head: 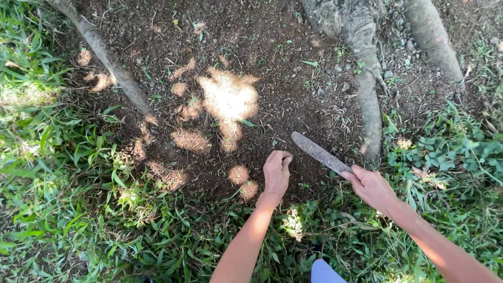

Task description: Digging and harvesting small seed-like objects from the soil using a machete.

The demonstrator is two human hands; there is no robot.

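From the head view, a long dirty blade (319, 153) is gripped by the right hand (371, 186), just above the dirt (262, 47). The left hand (276, 173) is curled shut on the dirt, beside the blade; whether anything is pinched cannot be told. Grass (78, 209) and roots (367, 78) are seen around.

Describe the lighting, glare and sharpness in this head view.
Head view: mostly tree shade; dappled sun burns out a patch of bare soil and the grass at far left. The left hand, right hand and dirty blade stay sharp and evenly lit; edges bow slightly from the wide lens.
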